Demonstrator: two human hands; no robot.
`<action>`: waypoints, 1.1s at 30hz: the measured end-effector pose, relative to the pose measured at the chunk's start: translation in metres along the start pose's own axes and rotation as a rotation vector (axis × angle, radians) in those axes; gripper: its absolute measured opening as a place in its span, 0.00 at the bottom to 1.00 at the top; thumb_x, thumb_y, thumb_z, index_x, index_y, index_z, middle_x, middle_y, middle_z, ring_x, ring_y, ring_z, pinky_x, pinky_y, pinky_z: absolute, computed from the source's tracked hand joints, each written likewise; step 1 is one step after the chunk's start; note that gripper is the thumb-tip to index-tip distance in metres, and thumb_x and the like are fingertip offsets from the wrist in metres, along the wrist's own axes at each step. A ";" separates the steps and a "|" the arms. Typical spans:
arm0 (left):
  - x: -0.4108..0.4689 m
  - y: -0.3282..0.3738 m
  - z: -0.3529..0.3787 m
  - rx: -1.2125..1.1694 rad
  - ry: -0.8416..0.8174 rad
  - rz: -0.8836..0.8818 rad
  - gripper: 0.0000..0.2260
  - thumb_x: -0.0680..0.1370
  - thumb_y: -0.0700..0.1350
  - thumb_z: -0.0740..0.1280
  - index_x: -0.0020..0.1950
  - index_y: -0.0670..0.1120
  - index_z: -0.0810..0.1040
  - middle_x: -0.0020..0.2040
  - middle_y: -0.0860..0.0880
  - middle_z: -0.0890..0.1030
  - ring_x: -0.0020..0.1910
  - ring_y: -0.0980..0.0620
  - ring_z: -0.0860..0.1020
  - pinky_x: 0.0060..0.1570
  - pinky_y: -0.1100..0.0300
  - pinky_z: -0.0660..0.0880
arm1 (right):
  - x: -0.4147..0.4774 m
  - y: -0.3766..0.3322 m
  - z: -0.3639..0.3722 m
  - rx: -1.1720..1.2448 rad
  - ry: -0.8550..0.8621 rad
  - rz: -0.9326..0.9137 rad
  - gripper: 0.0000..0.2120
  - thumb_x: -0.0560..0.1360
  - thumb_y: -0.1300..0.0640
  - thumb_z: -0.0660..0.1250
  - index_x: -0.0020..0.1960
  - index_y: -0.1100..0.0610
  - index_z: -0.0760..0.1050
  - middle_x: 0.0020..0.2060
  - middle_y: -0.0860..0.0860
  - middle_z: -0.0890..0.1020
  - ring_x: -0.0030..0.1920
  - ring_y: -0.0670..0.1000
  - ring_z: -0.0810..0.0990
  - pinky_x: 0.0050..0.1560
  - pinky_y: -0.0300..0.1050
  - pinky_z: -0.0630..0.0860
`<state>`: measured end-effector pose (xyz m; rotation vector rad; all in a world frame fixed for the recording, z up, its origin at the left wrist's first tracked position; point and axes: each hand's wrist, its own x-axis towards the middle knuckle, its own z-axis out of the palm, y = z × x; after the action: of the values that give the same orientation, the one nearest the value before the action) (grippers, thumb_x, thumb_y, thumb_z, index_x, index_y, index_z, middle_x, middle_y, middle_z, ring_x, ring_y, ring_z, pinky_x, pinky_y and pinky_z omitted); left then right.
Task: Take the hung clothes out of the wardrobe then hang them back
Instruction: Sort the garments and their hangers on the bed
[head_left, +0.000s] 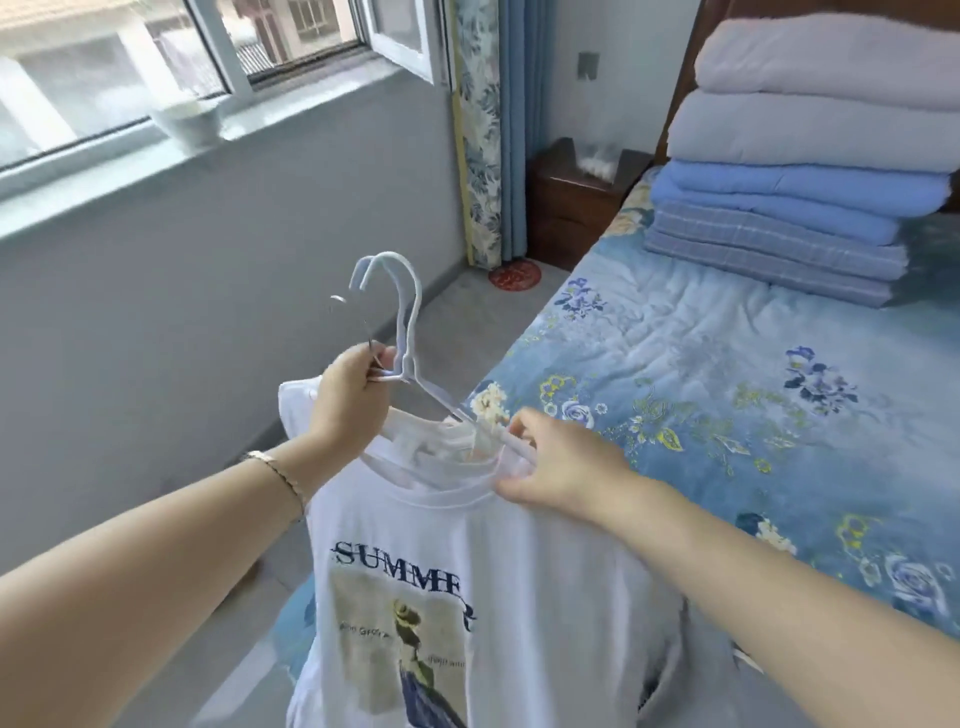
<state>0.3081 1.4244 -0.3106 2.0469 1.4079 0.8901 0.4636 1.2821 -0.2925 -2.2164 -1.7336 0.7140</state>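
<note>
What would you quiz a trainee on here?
1. True or false: the left hand grips the hangers.
2. What does the right hand pinch? A the collar of the shirt; B a pillow; C the curtain.
3. Fill in: the folded quilts are stacked on the ____.
Key: 1 true; 2 A; 3 bed.

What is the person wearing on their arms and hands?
No sleeves are in view; both arms are bare up to the frame edge. The left hand has no glove, and a thin gold-coloured bracelet circles its wrist. The right hand and its wrist wear nothing visible.
</note>
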 end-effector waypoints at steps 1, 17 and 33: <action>0.000 0.010 -0.016 -0.030 0.067 -0.035 0.14 0.75 0.32 0.59 0.34 0.48 0.68 0.30 0.54 0.69 0.38 0.48 0.66 0.32 0.65 0.61 | -0.009 -0.011 -0.010 -0.055 -0.036 -0.042 0.09 0.71 0.50 0.67 0.42 0.47 0.66 0.45 0.48 0.76 0.55 0.54 0.77 0.43 0.42 0.68; -0.072 0.025 -0.255 -0.249 0.904 -0.361 0.17 0.79 0.50 0.57 0.29 0.52 0.63 0.31 0.54 0.67 0.35 0.50 0.68 0.42 0.51 0.66 | -0.135 -0.179 -0.045 0.018 -0.132 -0.595 0.16 0.75 0.52 0.56 0.30 0.55 0.58 0.29 0.50 0.67 0.36 0.54 0.68 0.33 0.45 0.62; -0.092 0.085 -0.280 0.115 0.752 -0.196 0.17 0.81 0.41 0.56 0.32 0.53 0.61 0.44 0.52 0.68 0.53 0.49 0.68 0.62 0.61 0.61 | -0.168 -0.176 -0.025 0.631 -0.087 -0.579 0.17 0.75 0.60 0.62 0.29 0.57 0.61 0.22 0.44 0.62 0.25 0.45 0.60 0.27 0.38 0.59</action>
<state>0.1272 1.3189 -0.0863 1.6615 2.0308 1.6179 0.2989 1.1714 -0.1500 -1.2133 -1.7387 1.0248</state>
